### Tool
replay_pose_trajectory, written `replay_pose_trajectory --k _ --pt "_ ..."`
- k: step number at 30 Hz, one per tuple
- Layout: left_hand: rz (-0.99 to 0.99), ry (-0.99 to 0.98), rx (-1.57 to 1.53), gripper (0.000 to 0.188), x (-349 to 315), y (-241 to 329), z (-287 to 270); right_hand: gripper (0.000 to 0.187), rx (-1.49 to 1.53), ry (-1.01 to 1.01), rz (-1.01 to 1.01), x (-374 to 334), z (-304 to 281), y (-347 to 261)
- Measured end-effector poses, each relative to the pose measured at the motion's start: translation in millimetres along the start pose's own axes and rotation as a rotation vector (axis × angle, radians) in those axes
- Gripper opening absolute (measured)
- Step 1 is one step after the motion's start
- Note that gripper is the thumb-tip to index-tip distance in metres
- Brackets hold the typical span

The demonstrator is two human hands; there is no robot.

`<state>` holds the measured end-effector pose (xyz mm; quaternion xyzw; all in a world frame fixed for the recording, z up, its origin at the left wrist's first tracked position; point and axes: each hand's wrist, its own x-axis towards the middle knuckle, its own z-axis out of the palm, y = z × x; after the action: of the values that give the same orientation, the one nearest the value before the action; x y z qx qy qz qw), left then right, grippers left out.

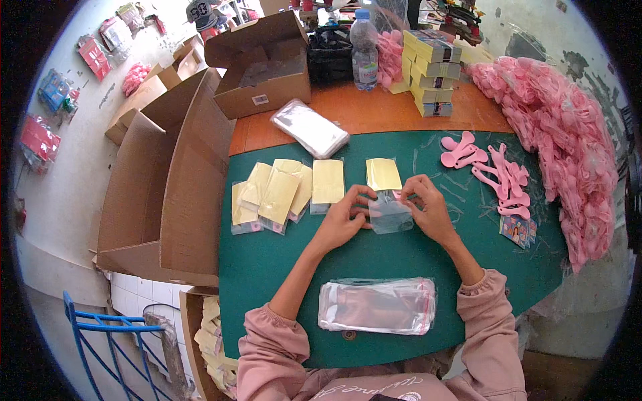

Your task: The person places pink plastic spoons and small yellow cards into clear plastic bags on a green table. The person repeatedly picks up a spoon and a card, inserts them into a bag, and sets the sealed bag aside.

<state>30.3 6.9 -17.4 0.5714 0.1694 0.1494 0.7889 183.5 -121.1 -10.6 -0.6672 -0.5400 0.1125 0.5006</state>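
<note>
A clear plastic bag with a yellow card in its far part lies between my hands on the green table top. My left hand is closed on the bag's left edge, fingers curled. At its right side my right hand pinches the bag, with a bit of pink showing near the fingertips. Just left lies another bag with a yellow card, and beyond it a loose group of bagged yellow cards. A stack of clear bags rests near my body.
Pink plastic spoons and small printed cards lie at right, beside a large pink heap. Farther back are another bag stack, card bundles and a water bottle. Open cardboard boxes stand at left.
</note>
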Motion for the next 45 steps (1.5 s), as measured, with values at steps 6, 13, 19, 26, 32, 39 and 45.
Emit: replay_pose_trajectory --k 6,13,19,26,32,39,45 --pt "0.158 0.051 0.56 0.01 1.4 -5.9 -1.8 0.014 0.225 -0.16 0.101 -1.9 -1.1 12.0" --pt "0.109 0.149 0.525 0.014 2.6 -8.3 0.1 0.012 0.594 -0.183 0.555 1.6 1.3 -0.7" --pt "0.1 0.237 0.507 0.014 4.0 -15.8 0.5 0.014 0.519 0.047 0.51 -1.9 15.2 -2.0" --pt "0.109 0.22 0.488 0.011 4.2 -16.6 2.4 0.012 0.443 0.022 0.455 -3.5 17.3 2.1" --pt "0.146 0.229 0.558 0.026 2.4 -13.3 5.6 0.025 0.452 0.045 0.458 -4.5 17.3 0.4" --pt "0.193 0.268 0.722 0.043 -3.9 -4.8 -7.5 0.03 0.206 -0.055 0.403 4.7 9.0 -3.8" --pt "0.342 0.353 1.473 0.032 -35.1 76.6 -58.7 0.023 -0.849 0.182 -0.095 52.2 -106.6 86.6"
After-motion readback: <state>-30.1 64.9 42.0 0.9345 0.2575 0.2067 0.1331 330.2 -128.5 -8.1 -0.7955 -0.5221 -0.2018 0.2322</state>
